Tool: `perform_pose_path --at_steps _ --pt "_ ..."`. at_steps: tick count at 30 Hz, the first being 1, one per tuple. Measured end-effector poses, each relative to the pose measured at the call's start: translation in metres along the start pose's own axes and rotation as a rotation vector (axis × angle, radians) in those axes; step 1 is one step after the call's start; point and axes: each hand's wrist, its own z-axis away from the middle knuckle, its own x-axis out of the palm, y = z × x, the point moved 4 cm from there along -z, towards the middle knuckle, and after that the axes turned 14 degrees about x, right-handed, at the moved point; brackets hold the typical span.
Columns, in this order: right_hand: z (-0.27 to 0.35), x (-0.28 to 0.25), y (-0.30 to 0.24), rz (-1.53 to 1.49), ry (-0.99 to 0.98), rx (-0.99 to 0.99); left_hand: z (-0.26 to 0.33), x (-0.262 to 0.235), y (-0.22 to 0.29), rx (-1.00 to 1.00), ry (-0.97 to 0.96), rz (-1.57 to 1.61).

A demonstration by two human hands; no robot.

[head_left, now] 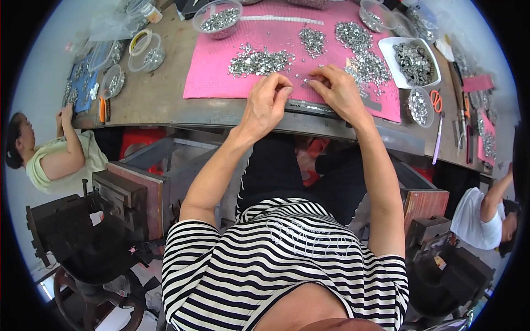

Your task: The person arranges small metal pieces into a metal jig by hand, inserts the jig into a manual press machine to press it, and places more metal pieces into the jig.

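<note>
My left hand is over the front of a pink mat, its thumb and forefinger closed in a pinch. What they hold, if anything, is too small to make out. To its right, my right hand has thumb and fingertips closed at a small shiny metal piece. Below both hands, a dark metal strip lies along the mat's front edge. A wide pile of small silvery metal parts spreads just beyond my left hand. Farther back is a smaller pile, and larger heaps lie beyond my right hand.
A clear tub of parts stands at the back left, a white tray at the right. Orange-handled scissors and orange-handled pliers lie on the bench. Co-workers sit at left and right.
</note>
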Motion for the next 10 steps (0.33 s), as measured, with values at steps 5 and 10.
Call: perform_pose_path --at_steps 5,10 --pt "-0.004 0.001 0.004 0.118 0.053 -0.104 0.001 0.019 0.017 0.015 0.027 0.091" --pt "0.0 -0.006 0.013 0.136 0.003 -0.013 0.001 0.03 0.029 0.21 -0.06 -0.061"
